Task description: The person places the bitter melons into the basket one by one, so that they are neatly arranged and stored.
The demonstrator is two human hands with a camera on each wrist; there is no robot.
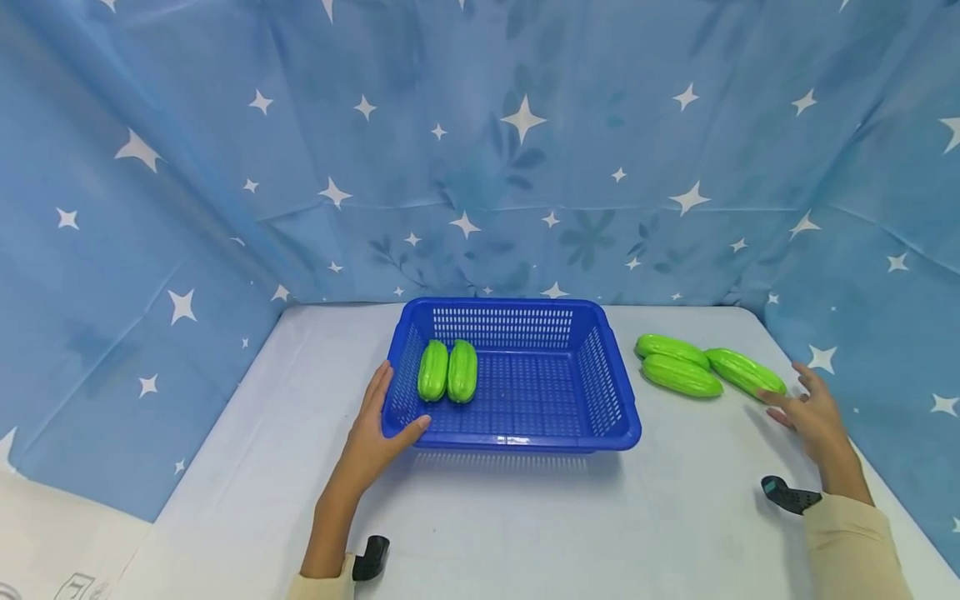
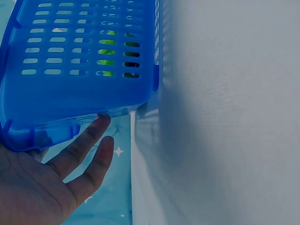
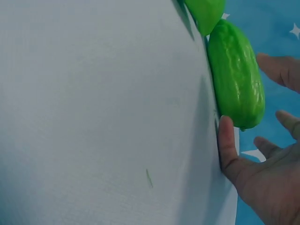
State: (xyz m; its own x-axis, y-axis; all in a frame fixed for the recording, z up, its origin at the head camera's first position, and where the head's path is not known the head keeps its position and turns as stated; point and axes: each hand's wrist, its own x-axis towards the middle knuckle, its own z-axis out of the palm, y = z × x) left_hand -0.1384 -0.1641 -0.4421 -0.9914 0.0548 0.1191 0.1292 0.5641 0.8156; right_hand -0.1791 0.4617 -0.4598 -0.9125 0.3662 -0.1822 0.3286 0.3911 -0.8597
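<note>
A blue plastic basket (image 1: 517, 442) stands mid-table with two glossy green bitter melons (image 1: 462, 372) side by side at its left. My left hand (image 1: 371, 442) rests at the basket's front left corner, its thumb over the front rim and its fingers extended along the left side. On the right, two more bitter melons (image 1: 681, 376) lie against each other, and a third bitter melon (image 1: 746, 372) touches them at its left end. Around this melon's right end, my right hand (image 1: 813, 421) is spread. In the right wrist view a fingertip (image 3: 226, 126) is beside the melon (image 3: 236, 75); contact is unclear.
A white table (image 1: 517, 533) carries everything. Blue star-patterned cloth (image 1: 480, 150) hangs behind it and along both sides. Dark wrist-worn devices (image 1: 787, 495) sit at both sleeves. A pale printed sheet (image 1: 60, 533) shows at the lower left.
</note>
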